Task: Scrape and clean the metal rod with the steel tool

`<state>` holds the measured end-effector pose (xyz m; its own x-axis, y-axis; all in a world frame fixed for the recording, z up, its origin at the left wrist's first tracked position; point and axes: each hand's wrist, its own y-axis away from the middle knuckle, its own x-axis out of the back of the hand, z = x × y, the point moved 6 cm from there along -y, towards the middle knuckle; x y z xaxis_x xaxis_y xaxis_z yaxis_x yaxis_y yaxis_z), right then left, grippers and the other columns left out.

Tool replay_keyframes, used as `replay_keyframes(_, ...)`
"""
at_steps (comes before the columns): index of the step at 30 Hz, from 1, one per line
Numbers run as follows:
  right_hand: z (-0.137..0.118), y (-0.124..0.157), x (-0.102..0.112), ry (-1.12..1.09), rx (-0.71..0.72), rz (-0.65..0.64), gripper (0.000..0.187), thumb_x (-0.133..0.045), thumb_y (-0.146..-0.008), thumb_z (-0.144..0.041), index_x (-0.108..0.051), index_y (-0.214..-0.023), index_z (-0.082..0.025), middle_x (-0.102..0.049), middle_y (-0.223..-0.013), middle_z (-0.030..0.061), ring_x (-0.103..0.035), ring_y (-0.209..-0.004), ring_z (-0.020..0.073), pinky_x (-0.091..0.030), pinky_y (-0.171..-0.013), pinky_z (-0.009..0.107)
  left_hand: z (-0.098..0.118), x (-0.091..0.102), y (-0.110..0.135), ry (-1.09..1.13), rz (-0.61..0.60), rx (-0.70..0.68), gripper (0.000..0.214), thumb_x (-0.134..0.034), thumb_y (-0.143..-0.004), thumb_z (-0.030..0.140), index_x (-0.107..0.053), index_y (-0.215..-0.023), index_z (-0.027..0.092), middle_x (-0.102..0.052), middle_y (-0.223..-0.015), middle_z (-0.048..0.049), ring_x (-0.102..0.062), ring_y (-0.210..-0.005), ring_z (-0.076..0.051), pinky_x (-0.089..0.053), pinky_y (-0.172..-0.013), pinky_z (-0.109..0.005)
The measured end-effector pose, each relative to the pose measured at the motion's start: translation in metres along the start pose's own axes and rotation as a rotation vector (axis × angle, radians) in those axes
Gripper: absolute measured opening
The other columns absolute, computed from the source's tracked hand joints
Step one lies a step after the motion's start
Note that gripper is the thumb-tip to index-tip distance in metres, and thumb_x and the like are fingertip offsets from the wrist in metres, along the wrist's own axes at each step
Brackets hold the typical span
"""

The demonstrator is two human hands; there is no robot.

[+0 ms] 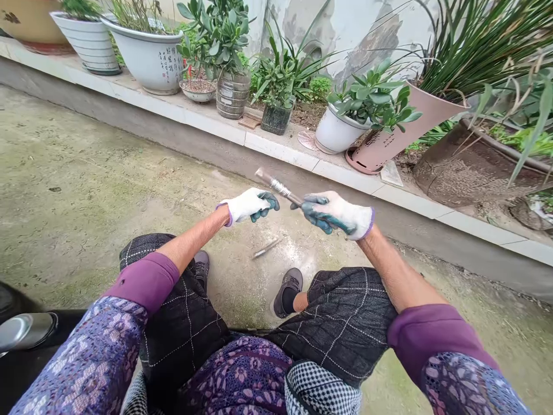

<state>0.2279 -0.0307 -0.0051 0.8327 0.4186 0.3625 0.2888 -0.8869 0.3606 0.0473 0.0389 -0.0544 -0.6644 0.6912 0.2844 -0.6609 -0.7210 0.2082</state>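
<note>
The concrete ground (78, 190) lies near, and a tiled ledge (280, 151) with potted plants (371, 98) runs along the far side. The gloved right hand (332, 213) is closed around a metal-banded tool (280, 187), held above the ground between both hands. The gloved left hand (248, 206) is curled just beside it; I cannot tell if it grips. A thin metal piece (265, 249) lies below.

mossy concrete ground (86, 173), a short metal rod (265, 249) on it, beside a tiled ledge (276, 151)

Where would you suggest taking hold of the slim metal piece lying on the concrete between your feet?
Pinch the slim metal piece at its middle from above, fingers across it: it lies flat on the concrete, so only its top is free.
</note>
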Motion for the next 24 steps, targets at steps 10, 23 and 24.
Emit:
replay_keyframes(10,0.034,-0.019,-0.005,0.938,-0.184,-0.044,0.02,-0.059,-0.087,-0.031,-0.073,-0.093,-0.018,-0.056,-0.062,-0.0005,-0.045,-0.053,0.0098,-0.03,-0.048,0.023,-0.004,-0.005,0.008,-0.287,-0.051,0.079,0.023,-0.06,-0.077,0.019,-0.075,-0.094,0.014,-0.059,-0.063,0.0011,-0.047,-0.044,-0.008,-0.038,-0.04,-0.018)
replay_keyframes(23,-0.003,0.012,-0.009,0.044,0.0,-0.127,0.052,-0.071,-0.075,-0.052,-0.069,-0.109,-0.014,-0.051,-0.06,-0.0043,-0.04,-0.042,0.0075,-0.032,-0.034,0.02,0.002,0.0,0.0,-0.049,-0.036,0.023,0.024,-0.057,-0.079,0.017,-0.074,-0.097,0.013,-0.062,-0.065,-0.0002,-0.048,-0.045,-0.008,-0.04,-0.041,-0.017)
replay_keyframes(24,0.003,0.013,-0.02,0.124,-0.034,-0.227,0.048,-0.071,-0.076,-0.052,-0.07,-0.106,-0.015,-0.052,-0.06,-0.004,-0.041,-0.043,0.0076,-0.033,-0.035,0.02,0.002,0.001,0.001,-0.086,-0.037,0.017,0.024,-0.058,-0.078,0.015,-0.074,-0.095,0.013,-0.062,-0.065,-0.0002,-0.049,-0.047,-0.008,-0.04,-0.042,-0.017)
